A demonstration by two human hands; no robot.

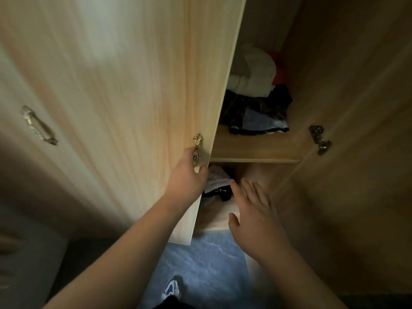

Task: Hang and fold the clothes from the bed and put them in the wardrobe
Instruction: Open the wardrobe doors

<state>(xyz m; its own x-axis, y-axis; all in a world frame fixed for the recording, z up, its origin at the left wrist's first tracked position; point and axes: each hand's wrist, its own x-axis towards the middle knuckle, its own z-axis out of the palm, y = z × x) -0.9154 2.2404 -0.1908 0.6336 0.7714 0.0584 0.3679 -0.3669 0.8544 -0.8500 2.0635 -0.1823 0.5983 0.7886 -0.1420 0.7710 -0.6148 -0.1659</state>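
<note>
I stand close to a light wooden wardrobe. My left hand (186,175) grips the gold handle (196,152) of the left door (133,97), which stands partly ajar. My right hand (256,215) is open with fingers spread, held empty in front of the lower compartment. On the upper shelf (252,148) lies a pile of clothes (254,94): white and red pieces on top, dark and pale blue ones beneath. In the lower compartment, white and black folded clothes (217,184) show behind my left hand, partly hidden by it.
The right door (356,108) is swung wide, its metal hinge (320,139) on the inner edge. Another closed door with a gold handle (39,126) is at the left. Blue patterned floor (205,259) and my shoe (170,288) lie below. A pale bed corner (26,253) sits at lower left.
</note>
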